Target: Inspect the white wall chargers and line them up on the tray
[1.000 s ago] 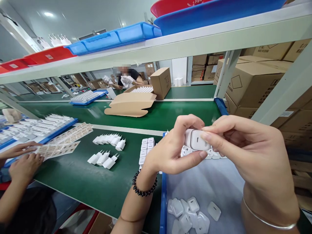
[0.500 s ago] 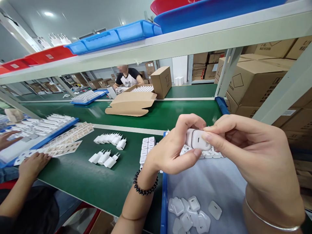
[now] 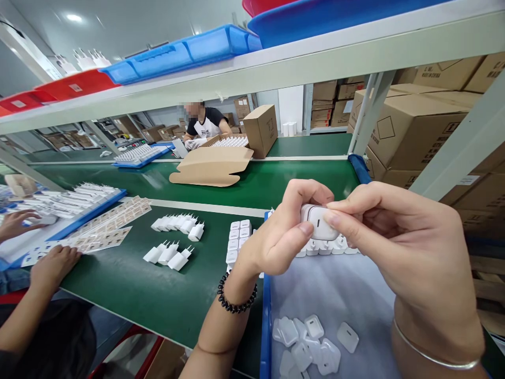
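Observation:
Above a blue-rimmed tray point(image 3: 266, 326), a white charger point(image 3: 322, 227) is held with its slotted end face towards me. My left hand point(image 3: 278, 226) grips its left side between thumb and fingers. My right hand point(image 3: 398, 237) pinches the right side, its thumb across the end face. Parts of the charger are hidden by my fingers. Several white chargers point(image 3: 311, 247) stand in a row in the tray behind my hands. Loose white slotted cover pieces point(image 3: 302, 355) lie in a heap in the tray, and one single cover piece point(image 3: 347, 337) rests apart to the right.
White plug chargers point(image 3: 173, 255) and a block of white chargers point(image 3: 233, 246) are on the green table point(image 3: 130, 284). At left, a co-worker's hands point(image 3: 55, 266) are beside sticker sheets point(image 3: 98, 239). A shelf beam point(image 3: 221, 84) crosses above. Cartons point(image 3: 418, 126) are stacked right; another person point(image 3: 207, 123) sits opposite.
My left thumb has moved up onto the charger's end face from below it. The view has shifted slightly. At far left, the co-worker's far hand now touches a white piece.

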A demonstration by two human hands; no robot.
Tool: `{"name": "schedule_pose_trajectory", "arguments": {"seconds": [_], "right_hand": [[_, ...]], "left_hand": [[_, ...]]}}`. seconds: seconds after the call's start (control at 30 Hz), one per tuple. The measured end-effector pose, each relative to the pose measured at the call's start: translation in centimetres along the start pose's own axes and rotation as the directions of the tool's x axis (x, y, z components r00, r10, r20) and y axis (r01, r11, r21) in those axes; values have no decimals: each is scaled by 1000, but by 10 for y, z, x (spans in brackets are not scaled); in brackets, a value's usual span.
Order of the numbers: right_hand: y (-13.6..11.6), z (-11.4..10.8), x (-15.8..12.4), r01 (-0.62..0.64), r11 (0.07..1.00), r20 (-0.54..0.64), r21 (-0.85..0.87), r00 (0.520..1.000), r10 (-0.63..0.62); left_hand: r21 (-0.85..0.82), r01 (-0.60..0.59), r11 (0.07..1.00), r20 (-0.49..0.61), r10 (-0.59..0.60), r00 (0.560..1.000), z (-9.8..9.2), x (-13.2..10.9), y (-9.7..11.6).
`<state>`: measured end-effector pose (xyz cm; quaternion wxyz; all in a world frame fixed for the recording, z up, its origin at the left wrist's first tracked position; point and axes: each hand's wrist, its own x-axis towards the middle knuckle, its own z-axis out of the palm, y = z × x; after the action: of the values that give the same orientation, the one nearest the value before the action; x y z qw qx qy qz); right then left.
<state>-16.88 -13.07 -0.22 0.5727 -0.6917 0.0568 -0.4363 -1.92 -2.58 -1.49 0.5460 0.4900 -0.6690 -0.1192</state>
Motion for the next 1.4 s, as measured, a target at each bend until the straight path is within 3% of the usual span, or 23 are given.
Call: {"name": "schedule_pose_trajectory", "arguments": {"seconds": [0.4,0.53,0.7,1.0,1.4], "right_hand": [[2,9,1,28,1000,-69,-5,997,-28],[7,10,4,59,996,-7,68,998,-58],[18,13,6,211,972,124,102,967,-222],[28,17,7,358,925,158,127,913,-375],[30,18,6,371,922,156,111,910,-385]], "left_hand": [[63,-99,993,-173,109,979,10,5,-4],[49,-150,988,-293,158,943,13,8,-5],[-28,-187,982,-350,166,922,9,10,4],[-7,-223,975,-300,211,930,2,8,11],[-64,-133,989,-306,108,946,6,5,21]]}}
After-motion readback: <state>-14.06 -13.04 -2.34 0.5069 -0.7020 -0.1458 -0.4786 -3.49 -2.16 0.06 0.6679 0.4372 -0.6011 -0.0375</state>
